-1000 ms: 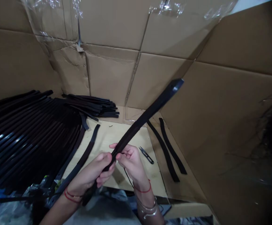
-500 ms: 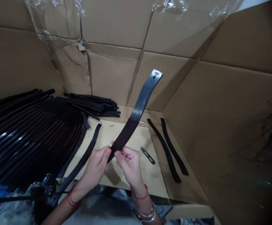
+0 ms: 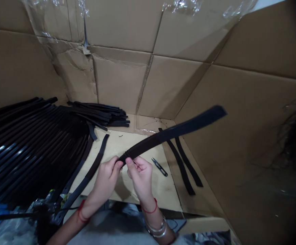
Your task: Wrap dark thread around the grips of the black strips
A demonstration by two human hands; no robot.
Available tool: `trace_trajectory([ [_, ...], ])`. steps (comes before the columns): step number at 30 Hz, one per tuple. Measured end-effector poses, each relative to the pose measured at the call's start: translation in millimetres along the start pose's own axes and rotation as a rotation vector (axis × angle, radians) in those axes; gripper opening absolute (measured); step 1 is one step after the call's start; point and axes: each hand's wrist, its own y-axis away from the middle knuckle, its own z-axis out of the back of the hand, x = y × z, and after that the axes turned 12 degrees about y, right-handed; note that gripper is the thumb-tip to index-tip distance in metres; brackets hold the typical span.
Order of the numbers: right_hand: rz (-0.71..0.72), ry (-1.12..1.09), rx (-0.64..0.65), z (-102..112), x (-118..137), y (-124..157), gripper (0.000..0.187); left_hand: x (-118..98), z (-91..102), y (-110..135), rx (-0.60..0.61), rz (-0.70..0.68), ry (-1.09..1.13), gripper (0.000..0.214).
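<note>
A long black strap [image 3: 148, 144] with a dark brown sleeve-like section is held at its near end by both hands, its free end reaching up to the right. My left hand [image 3: 107, 177] pinches it between thumb and fingers, the thumb on top. Close beside it, my right hand [image 3: 140, 173] grips the strap where the sleeve is wrinkled; the fingertips beneath are partly hidden. Small black thread snips [image 3: 159, 166] lie on the pale board to the right of my right hand. Another strap [image 3: 93, 170] rests left of my left hand.
A large fan of stacked black straps [image 3: 35, 149] covers the left side, with a smaller pile [image 3: 102, 114] behind it. Two straps [image 3: 182, 166] lie on cardboard at the right. Cardboard walls [image 3: 122, 78] enclose the back and right around the pale board [image 3: 163, 190].
The held strap's free end has swung down and to the right, and the strap has turned over from its shiny face with a hole. Both hands stay at nearly the same spot, still gripping.
</note>
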Motion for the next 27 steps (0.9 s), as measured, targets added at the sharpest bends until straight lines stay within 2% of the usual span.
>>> trace_trajectory([
  [3,-0.077,-0.048,0.142,1.0,0.7,-0.3,0.038,0.4,-2.5,1.0,0.121,0.072,-0.012,0.056],
  [5,-0.081,-0.058,0.063,0.5,0.8,0.0,0.039,-1.4,-3.3,2.2,0.099,0.032,-0.027,0.054],
  [7,-0.049,-0.04,-0.077,0.2,1.1,1.1,0.035,-4.4,-2.0,3.8,0.001,-0.054,-0.043,0.045],
  [8,-0.043,-0.034,-0.078,0.4,1.6,1.9,0.033,-5.8,-0.6,4.7,-0.001,-0.052,-0.041,0.043],
  [11,-0.057,-0.015,0.088,1.7,3.5,5.3,0.03,-6.6,3.5,6.4,0.178,0.122,0.017,0.054],
  [12,-0.051,-0.001,0.096,1.6,3.9,6.4,0.031,-5.7,3.8,6.4,0.212,0.156,0.037,0.058],
  [15,0.004,0.024,-0.056,-0.7,2.7,8.8,0.033,-1.5,1.0,5.7,0.018,0.027,0.033,0.054],
  [16,0.0,0.014,-0.051,-1.3,1.5,9.1,0.033,-0.4,-0.4,5.9,-0.012,0.017,0.034,0.053],
  [19,-0.08,-0.049,0.149,-0.3,-2.9,7.9,0.038,0.9,-3.6,8.1,0.184,0.15,0.086,0.059],
  [20,-0.092,-0.06,0.17,0.6,-4.2,7.0,0.038,0.9,-4.5,9.1,0.224,0.144,0.091,0.061],
  [21,-0.081,-0.06,0.136,1.4,-5.4,6.2,0.037,0.9,-5.4,10.1,0.217,0.098,0.084,0.06],
  [23,-0.017,-0.027,-0.022,2.6,-6.7,5.4,0.035,1.2,-6.7,11.3,0.074,-0.062,0.034,0.049],
  [24,0.008,0.0,-0.059,3.1,-6.7,5.7,0.034,1.5,-6.7,11.3,0.029,-0.098,0.02,0.045],
  [25,0.021,0.029,-0.051,3.6,-6.3,6.3,0.033,2.0,-6.1,10.8,0.041,-0.083,0.023,0.046],
  [27,0.019,0.079,0.037,4.6,-4.4,8.2,0.034,2.8,-4.0,8.3,0.149,0.01,0.054,0.054],
])
